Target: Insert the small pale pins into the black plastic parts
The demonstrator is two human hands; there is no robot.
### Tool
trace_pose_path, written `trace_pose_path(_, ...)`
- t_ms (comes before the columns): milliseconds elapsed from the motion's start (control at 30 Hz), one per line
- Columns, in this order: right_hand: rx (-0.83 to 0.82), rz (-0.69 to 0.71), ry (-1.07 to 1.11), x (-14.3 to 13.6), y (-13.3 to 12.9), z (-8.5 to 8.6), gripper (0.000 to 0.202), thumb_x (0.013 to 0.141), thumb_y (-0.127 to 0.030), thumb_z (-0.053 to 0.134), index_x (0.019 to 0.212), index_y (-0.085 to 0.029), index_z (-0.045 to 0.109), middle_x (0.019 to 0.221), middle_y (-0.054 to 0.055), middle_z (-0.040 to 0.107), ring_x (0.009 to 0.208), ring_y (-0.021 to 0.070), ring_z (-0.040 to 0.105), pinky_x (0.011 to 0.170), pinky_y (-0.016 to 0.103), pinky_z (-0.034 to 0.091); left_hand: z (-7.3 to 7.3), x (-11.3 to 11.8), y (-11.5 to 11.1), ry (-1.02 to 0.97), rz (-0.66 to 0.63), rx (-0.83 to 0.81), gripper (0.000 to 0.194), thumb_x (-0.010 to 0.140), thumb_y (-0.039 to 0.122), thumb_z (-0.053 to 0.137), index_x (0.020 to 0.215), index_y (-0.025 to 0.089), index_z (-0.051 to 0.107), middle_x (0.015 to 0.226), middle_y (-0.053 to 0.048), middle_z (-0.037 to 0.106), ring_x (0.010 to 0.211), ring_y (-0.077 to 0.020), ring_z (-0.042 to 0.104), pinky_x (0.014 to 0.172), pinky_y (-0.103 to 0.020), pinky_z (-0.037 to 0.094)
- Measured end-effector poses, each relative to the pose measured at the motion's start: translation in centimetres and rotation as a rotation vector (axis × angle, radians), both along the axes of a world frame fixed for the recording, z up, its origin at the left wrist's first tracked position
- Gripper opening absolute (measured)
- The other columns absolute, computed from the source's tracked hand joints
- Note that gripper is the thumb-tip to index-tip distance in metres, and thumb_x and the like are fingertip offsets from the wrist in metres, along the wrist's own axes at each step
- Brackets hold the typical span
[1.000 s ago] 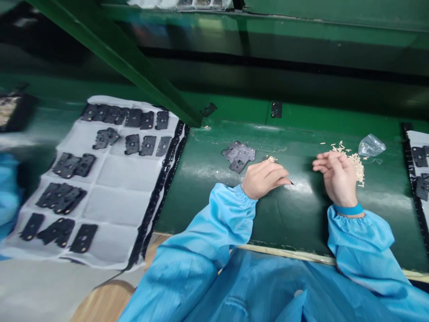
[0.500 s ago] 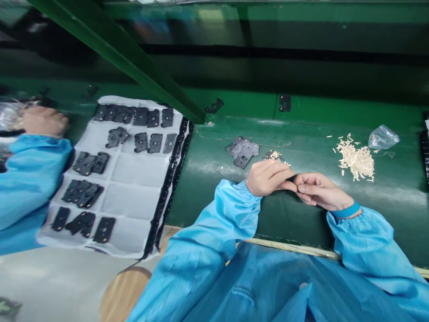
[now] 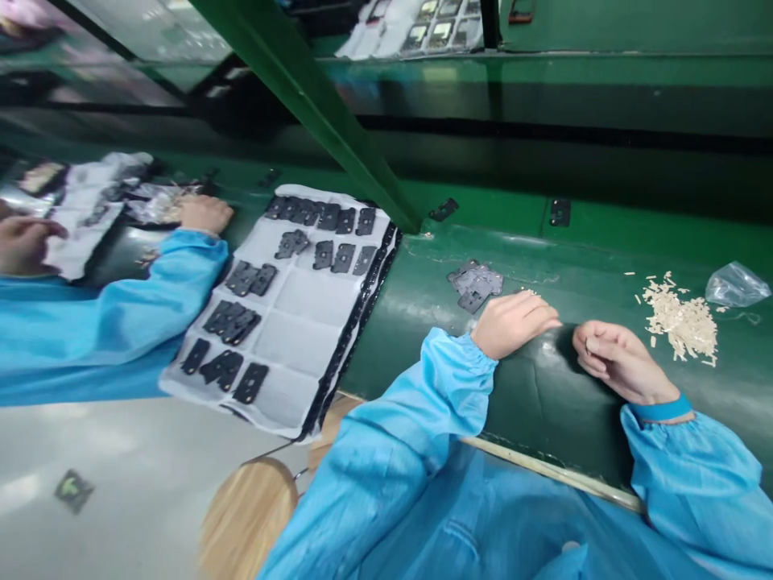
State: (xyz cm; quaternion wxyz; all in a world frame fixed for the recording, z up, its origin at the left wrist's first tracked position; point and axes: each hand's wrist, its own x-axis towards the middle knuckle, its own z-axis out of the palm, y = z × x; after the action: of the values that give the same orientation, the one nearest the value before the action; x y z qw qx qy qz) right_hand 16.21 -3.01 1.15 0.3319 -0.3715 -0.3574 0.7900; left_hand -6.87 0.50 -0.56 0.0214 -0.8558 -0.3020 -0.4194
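Note:
My left hand (image 3: 516,322) is low over the green worktop with its fingers stretched out side by side; its underside is hidden. It partly covers a small heap of tiny pale pieces (image 3: 530,292). Just left of it lies a loose stack of dark grey plates (image 3: 475,284). My right hand (image 3: 622,361), apart from the left, is closed with thumb and fingers pinched together. Whatever sits in that pinch is too small to name. Right of this hand spreads a pile of cream-coloured strips (image 3: 681,316).
A clear plastic bag (image 3: 737,284) lies at right. Two black plates (image 3: 444,210) rest at the back. On the left, a white sectioned cloth mat (image 3: 295,338) bears rows of black plates. A co-worker's hands (image 3: 205,215) are beyond it. A green post (image 3: 326,121) slants down; a wooden stool (image 3: 249,515) stands below.
My hands, which met around a small dark piece, have come apart. That piece no longer shows clearly. The view has swung left, bringing more of the co-worker's place into sight.

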Motion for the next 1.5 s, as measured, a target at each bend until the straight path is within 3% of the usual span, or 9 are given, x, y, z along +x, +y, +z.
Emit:
trace_pose_path(133, 0.036, -0.256, -0.106, 0.0, 0.7, -0.6, 0.037, 0.079, -0.041, 0.089, 0.079, -0.014, 0.064, 0.065, 0.0, 0.046, 0.05, 0.0043, 0.034, 0.049, 0.022, 0.02, 0.1, -2.8, -1.5, 0.164, 0.37, -0.205, 0.021, 0.103, 0.028, 0.06, 0.117, 0.014, 0.068, 0.107, -0.004, 0.074, 0.095, -0.019, 0.066, 0.087, -0.031, 0.051)
trace_pose_path(267, 0.016, -0.265, -0.109, -0.2, 0.9, -0.9, 0.04, 0.075, -0.043, 0.091, 0.078, -0.014, 0.064, 0.069, 0.001, 0.048, 0.05, 0.004, 0.035, 0.05, 0.022, 0.02, -0.4, -5.2, -3.2, 0.31, 0.723, -0.25, 0.041, 0.094, 0.03, 0.072, 0.128, 0.008, 0.066, 0.124, -0.012, 0.07, 0.103, -0.0288, 0.063, 0.087, -0.039, 0.051)
trace_pose_path(467, 0.02, -0.24, -0.125, -0.2, 0.7, -1.4, 0.041, 0.077, -0.046, 0.09, 0.08, -0.015, 0.065, 0.062, -0.001, 0.044, 0.051, 0.0048, 0.033, 0.051, 0.023, 0.019, -1.1, -6.5, -3.5, 0.352, 0.799, -0.186, 0.025, 0.095, 0.015, 0.059, 0.116, 0.012, 0.072, 0.104, -0.006, 0.074, 0.083, -0.0231, 0.067, 0.076, -0.036, 0.051)
trace_pose_path(567, 0.013, -0.232, -0.15, -0.3, 0.7, -1.7, 0.045, 0.074, -0.05, 0.091, 0.08, -0.015, 0.064, 0.058, -0.002, 0.042, 0.051, 0.0058, 0.033, 0.051, 0.024, 0.018, -0.2, -7.0, -3.2, 0.266, 0.787, -0.179, 0.022, 0.101, 0.018, 0.054, 0.108, 0.014, 0.074, 0.089, -0.006, 0.074, 0.077, -0.023, 0.068, 0.071, -0.037, 0.049)
trace_pose_path(633, 0.018, -0.249, -0.157, -0.5, 0.7, -1.9, 0.047, 0.072, -0.052, 0.092, 0.08, -0.015, 0.064, 0.058, -0.002, 0.042, 0.051, 0.006, 0.033, 0.051, 0.024, 0.018, 0.5, -6.5, -2.7, 0.084, 0.701, -0.309, 0.02, 0.101, 0.023, 0.057, 0.108, 0.016, 0.074, 0.091, -0.007, 0.074, 0.08, -0.0217, 0.07, 0.073, -0.035, 0.052)
trace_pose_path(800, 0.102, -0.388, -0.223, -1.1, 0.7, -2.1, 0.043, 0.073, -0.048, 0.089, 0.081, -0.015, 0.063, 0.059, -0.002, 0.046, 0.051, 0.0065, 0.034, 0.051, 0.024, 0.021, 1.0, -0.8, 0.2, -0.594, 0.148, -1.136, 0.017, 0.089, 0.026, 0.069, 0.097, 0.014, 0.06, 0.088, -0.004, 0.07, 0.076, -0.0137, 0.07, 0.067, -0.024, 0.058)
trace_pose_path(900, 0.183, -0.469, -0.378, -1.4, 0.7, -1.9, 0.036, 0.073, -0.043, 0.084, 0.08, -0.014, 0.063, 0.057, -0.002, 0.046, 0.05, 0.0072, 0.035, 0.049, 0.023, 0.022, 0.2, 3.2, 1.3, -0.84, 0.065, -1.384, 0.029, 0.083, 0.029, 0.074, 0.094, 0.014, 0.052, 0.077, 0.002, 0.06, 0.067, -0.0103, 0.064, 0.061, -0.025, 0.061)
trace_pose_path(1100, 0.33, -0.49, -0.552, -1.7, 0.5, -0.9, 0.027, 0.074, -0.038, 0.075, 0.078, -0.015, 0.063, 0.062, 0.001, 0.054, 0.052, 0.0082, 0.042, 0.049, 0.023, 0.032, -1.0, 5.0, 0.2, -0.961, 0.048, -1.416, 0.043, 0.072, 0.038, 0.082, 0.086, 0.014, 0.048, 0.07, 0.004, 0.056, 0.062, -0.0084, 0.06, 0.056, -0.025, 0.061)
trace_pose_path(1500, 0.463, -0.407, -0.769, -2.6, -0.4, 0.0, 0.015, 0.081, -0.028, 0.069, 0.077, -0.017, 0.061, 0.064, 0.002, 0.058, 0.053, 0.0096, 0.047, 0.049, 0.024, 0.038, -0.1, 4.5, -0.5, -0.962, 0.053, -1.421, 0.034, 0.079, 0.031, 0.077, 0.084, 0.017, 0.046, 0.07, 0.002, 0.06, 0.063, -0.0113, 0.064, 0.054, -0.024, 0.061)
